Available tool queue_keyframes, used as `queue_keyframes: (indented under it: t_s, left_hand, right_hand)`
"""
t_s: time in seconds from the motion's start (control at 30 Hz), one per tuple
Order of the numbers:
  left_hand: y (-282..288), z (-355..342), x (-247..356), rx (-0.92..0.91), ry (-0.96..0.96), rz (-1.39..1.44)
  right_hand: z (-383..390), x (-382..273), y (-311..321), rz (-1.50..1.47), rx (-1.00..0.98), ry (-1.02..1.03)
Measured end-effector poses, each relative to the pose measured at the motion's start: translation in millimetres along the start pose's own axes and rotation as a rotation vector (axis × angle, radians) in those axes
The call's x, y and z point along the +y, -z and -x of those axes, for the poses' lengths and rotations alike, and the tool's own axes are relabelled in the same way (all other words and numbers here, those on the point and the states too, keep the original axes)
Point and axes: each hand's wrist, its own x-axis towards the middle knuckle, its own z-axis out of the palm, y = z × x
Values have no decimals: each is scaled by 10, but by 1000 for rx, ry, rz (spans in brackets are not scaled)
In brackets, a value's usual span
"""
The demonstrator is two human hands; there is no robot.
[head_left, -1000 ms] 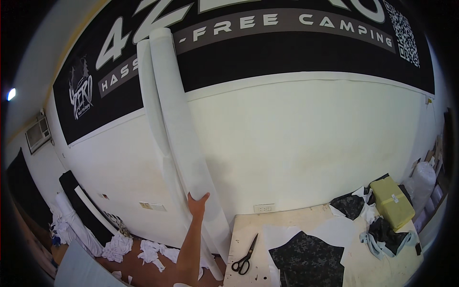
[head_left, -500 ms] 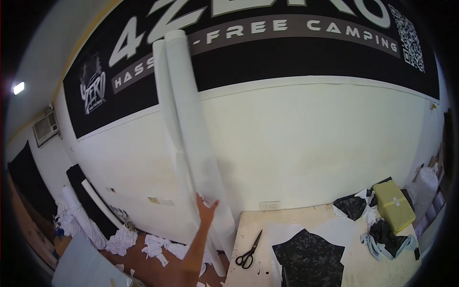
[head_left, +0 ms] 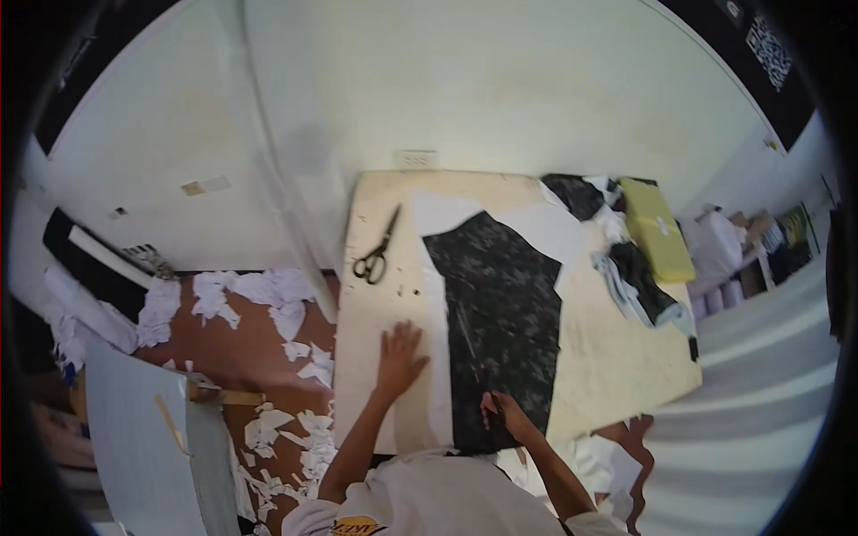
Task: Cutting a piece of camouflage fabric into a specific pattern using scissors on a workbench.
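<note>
My left hand is spread flat on the tabletop, left of the dark camouflage-patterned fabric piece and touching nothing but the table. Over the lower part of that fabric, my right hand is closed around the dark handles of scissors. Their long thin blades point away from me, lying along the fabric. White sheet material shows from under the dark piece at its left and far edges. A second pair of black-handled scissors rests on the table farther left, apart from both hands.
The pale table meets the wall. At its far right are a yellow-green block and crumpled fabric scraps. A tall white roll leans on the wall; white scraps litter the brown floor at left.
The view has tilted down toward the table. My left hand has left the tall white roll and lies on the tabletop. My right hand, unseen before, is now in view holding scissors.
</note>
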Motion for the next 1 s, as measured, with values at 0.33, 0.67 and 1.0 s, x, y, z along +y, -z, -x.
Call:
queue_keyframes:
  t_s: [0.33,0.67,1.0]
  left_hand:
    - [73,-651,63,47,-95,77]
    - [48,-771,6,99,-100,76]
    - [41,-787,-21,93,-90,93]
  right_hand:
    - [-144,-307,-9,278,40,-76]
    - [-935,-818,-33,326,46,-142]
    - [-1375,-950,-205,399,170,-101]
